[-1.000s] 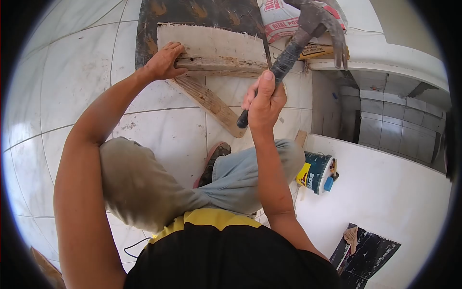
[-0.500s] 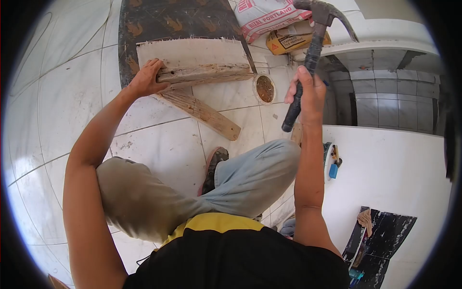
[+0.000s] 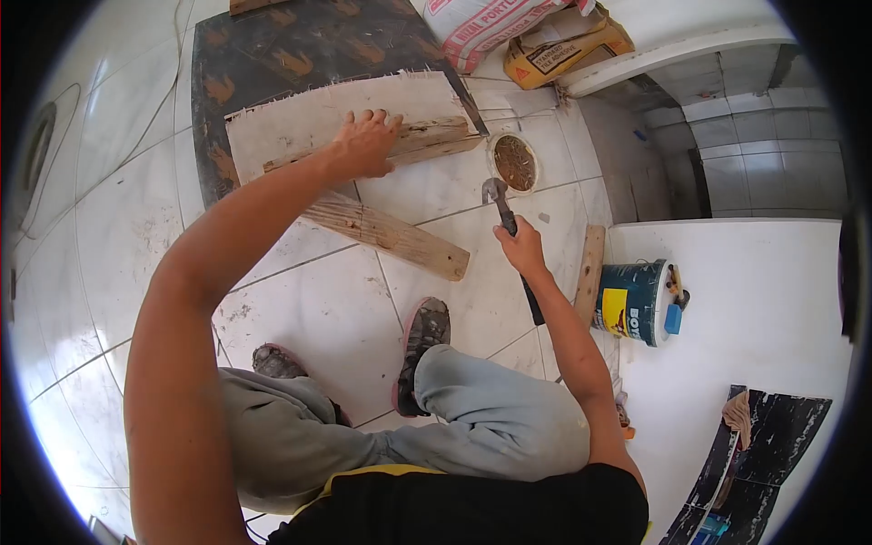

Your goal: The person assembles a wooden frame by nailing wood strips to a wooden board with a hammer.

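Observation:
My left hand (image 3: 366,145) rests on top of a rough wooden beam (image 3: 431,136), fingers spread over its far edge. Beneath and behind the beam lies a pale board with a ragged edge (image 3: 300,111), on a dark printed panel (image 3: 272,54). Another plank (image 3: 391,238) slants across the tiles below the beam. My right hand (image 3: 522,247) is wrapped round the handle of a claw hammer (image 3: 496,193), close to its head, right of the planks. The hammer's handle end sticks out below the wrist.
A round container of brown debris (image 3: 515,163) stands beyond the hammer. Cement sack (image 3: 490,27) and tile adhesive bag (image 3: 568,50) lie at the top. At right are a paint bucket (image 3: 627,302), an upright wood strip (image 3: 590,272) and a recessed tiled area (image 3: 736,163).
My left hand has moved right along the beam. My right hand has lowered the hammer and now grips it nearer its head. The view has shifted, and my legs and feet have changed position.

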`<state>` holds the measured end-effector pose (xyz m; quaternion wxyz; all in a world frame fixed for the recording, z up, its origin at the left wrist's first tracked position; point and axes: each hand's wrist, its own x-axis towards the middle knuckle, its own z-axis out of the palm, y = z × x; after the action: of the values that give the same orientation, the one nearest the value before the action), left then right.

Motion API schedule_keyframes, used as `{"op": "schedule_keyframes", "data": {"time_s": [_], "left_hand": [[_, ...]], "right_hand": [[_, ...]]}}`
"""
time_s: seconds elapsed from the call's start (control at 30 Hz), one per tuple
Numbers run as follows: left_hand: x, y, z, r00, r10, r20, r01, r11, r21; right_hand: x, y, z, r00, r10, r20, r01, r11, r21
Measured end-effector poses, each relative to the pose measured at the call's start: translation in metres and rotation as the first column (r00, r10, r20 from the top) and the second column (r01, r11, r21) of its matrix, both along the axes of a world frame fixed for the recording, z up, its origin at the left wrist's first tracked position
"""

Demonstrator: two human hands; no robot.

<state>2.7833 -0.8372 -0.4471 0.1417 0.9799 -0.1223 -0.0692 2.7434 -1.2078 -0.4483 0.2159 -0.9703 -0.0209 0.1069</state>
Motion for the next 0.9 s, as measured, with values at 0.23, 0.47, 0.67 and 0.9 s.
{"op": "schedule_keyframes", "data": {"time_s": [0.23,0.47,0.67,0.9], "left_hand": [[0.028,-0.013,-0.043,0.998,0.044,0.053,-0.044,0.999,-0.012],[0.012,0.029,0.02,0.995,0.095,0.028,-0.093,0.993,-0.07],[-0.026,0.083,0.068,0.993,0.109,0.041,-0.104,0.989,-0.108],[-0.084,0.124,0.101,1.0,0.01,-0.006,-0.011,0.991,-0.136]], "right_hand": [[-0.083,-0.088,-0.111,0.917,-0.389,0.085,0.392,0.919,-0.026],[-0.106,-0.141,-0.154,0.934,-0.323,0.154,0.333,0.942,-0.043],[-0.097,-0.155,-0.157,0.97,-0.215,0.115,0.229,0.965,-0.13],[0.03,-0.03,-0.065,0.954,-0.124,-0.274,0.262,0.789,0.556]]}}
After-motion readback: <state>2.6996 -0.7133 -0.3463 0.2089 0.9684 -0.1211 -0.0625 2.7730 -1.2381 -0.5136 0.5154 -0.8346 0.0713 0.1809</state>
